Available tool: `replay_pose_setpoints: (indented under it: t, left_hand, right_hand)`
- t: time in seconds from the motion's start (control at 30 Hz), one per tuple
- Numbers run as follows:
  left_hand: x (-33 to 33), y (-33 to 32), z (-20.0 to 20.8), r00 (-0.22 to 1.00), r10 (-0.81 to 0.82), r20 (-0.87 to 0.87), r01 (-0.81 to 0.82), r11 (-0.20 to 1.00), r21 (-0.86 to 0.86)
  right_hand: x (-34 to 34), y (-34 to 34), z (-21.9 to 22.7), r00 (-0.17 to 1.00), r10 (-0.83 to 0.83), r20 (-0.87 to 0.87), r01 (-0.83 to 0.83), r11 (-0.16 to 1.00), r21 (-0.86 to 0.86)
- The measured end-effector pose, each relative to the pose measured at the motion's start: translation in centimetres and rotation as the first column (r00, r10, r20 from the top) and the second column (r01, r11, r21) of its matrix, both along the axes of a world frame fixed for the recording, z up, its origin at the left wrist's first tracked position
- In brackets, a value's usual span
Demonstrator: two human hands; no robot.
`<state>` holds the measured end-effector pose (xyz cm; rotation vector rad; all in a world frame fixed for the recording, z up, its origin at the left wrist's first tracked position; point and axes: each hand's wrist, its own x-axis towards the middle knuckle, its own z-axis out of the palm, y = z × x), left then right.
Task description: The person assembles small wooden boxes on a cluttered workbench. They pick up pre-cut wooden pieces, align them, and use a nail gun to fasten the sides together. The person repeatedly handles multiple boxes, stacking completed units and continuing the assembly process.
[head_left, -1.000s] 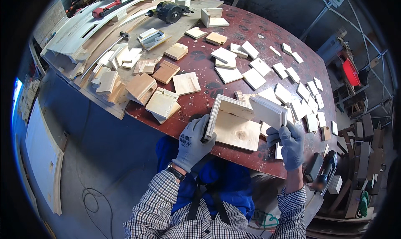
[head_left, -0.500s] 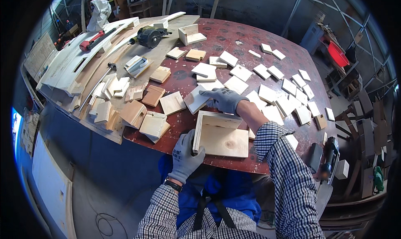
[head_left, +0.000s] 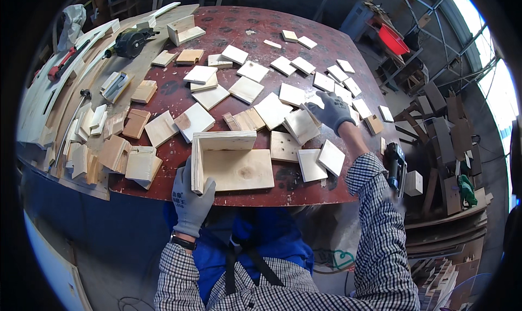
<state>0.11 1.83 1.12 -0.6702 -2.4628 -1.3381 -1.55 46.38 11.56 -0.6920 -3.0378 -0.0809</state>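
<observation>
A corner-shaped piece of joined wooden boards (head_left: 239,169) stands at the table's front edge, its upright panels along the left and back and a flat board at its base. My left hand (head_left: 193,199), in a grey glove, is closed on the bottom of the left panel. My right hand (head_left: 333,112), gloved too, is stretched out to the right above several small square wooden blocks (head_left: 292,94). Its fingers are apart, and I see nothing held in them. Beside its thumb a tilted block (head_left: 300,127) rests over other blocks.
More blocks lie scattered over the red table (head_left: 217,33). At the left are a hammer (head_left: 85,94), a dark green power tool (head_left: 130,42) and a red tool (head_left: 61,66). A black tool (head_left: 396,164) lies by the right edge, close to my right sleeve. Wood offcuts (head_left: 451,148) are piled beyond.
My right hand has moved from behind the wooden corner piece out to the right over the blocks. My left hand keeps its hold. The whole view has shifted to the right.
</observation>
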Motion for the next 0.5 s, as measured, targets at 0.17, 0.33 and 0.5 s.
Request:
replay_pose_setpoints:
  t: [0.17,0.33,0.5]
  left_hand:
    - [-0.2,0.1,-0.5,1.000,0.021,0.005,-0.021,0.999,-0.035]
    - [-0.1,-0.1,-0.5,0.999,0.039,0.011,-0.039,0.999,-0.024]
    - [-0.2,0.3,-0.5,0.999,0.041,-0.018,-0.042,0.998,-0.051]
  right_hand:
    - [1.2,0.6,-2.4,0.996,-0.082,-0.028,0.074,0.970,-0.233]
    - [0.3,3.4,-2.3,1.000,-0.024,-0.017,0.016,0.929,-0.371]
    - [-0.2,6.2,-3.7,0.997,-0.074,-0.016,0.062,0.918,-0.391]
